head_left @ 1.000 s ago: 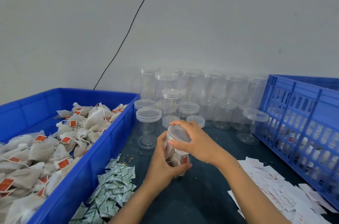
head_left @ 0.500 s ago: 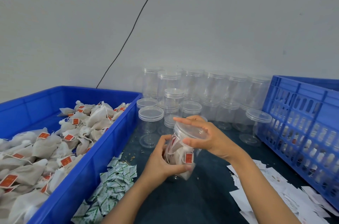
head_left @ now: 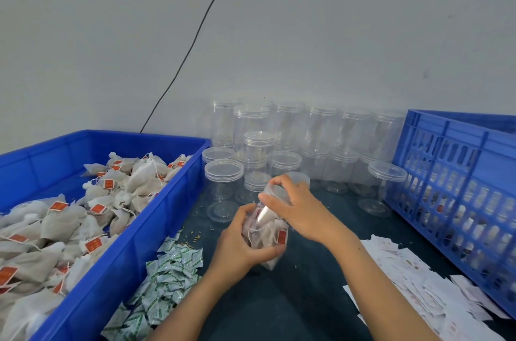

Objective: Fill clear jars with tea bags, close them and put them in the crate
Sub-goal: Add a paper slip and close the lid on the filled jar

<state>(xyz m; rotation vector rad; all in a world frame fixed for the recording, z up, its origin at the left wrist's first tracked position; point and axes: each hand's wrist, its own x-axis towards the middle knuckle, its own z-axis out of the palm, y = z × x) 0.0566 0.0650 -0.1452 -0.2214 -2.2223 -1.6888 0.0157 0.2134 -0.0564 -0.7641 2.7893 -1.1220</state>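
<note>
Head view: I am seeing the left hand (head_left: 240, 245) curling round a clear jar (head_left: 266, 237) packed with tea bags, held tilted above the dark surface (head_left: 293, 299); the right hand (head_left: 296, 209) is gripping its lid (head_left: 275, 191). At 3 o'clock, the blue crate (head_left: 458, 187) is standing.

Both forearms are bare, with no sleeve showing behind the fingers (head_left: 282, 183). The left hand (head_left: 240, 245) and right hand (head_left: 301, 212) wear no gloves. Nails are short and plain.
</note>
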